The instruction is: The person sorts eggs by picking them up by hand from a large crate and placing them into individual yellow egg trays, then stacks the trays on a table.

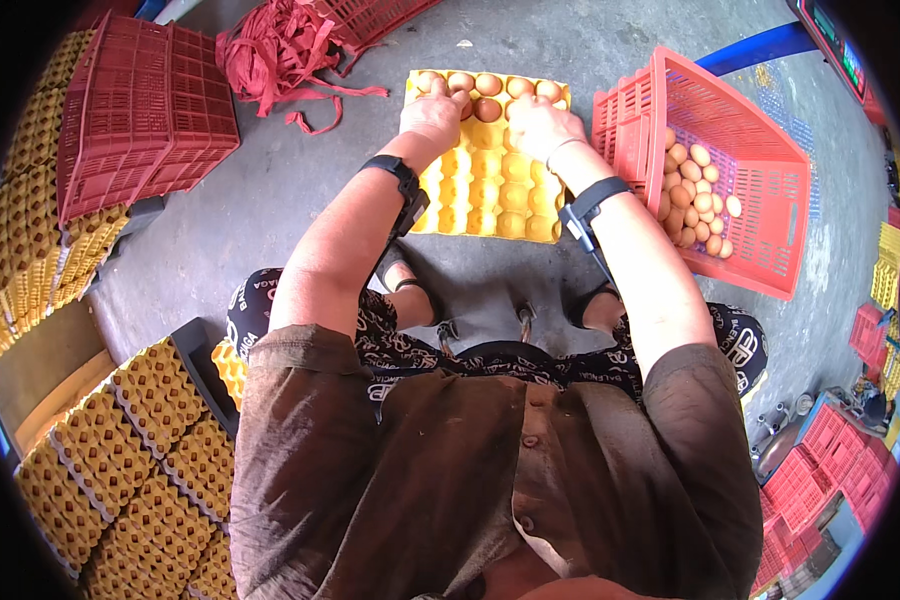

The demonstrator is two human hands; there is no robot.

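Eggs point(487, 109) sit at the far end of the yellow tray point(513, 195), whose cups keep them apart. At the tray's far left, the left hand point(436, 115) curls its fingers down over eggs; at its far right, the right hand point(545, 128) bends its fingers likewise. Whether either grips, one cannot tell. Right of the tray, a red basket point(770, 225) holds loose eggs point(691, 170), probably for easy reach. Well left of it stand red crates point(150, 115).
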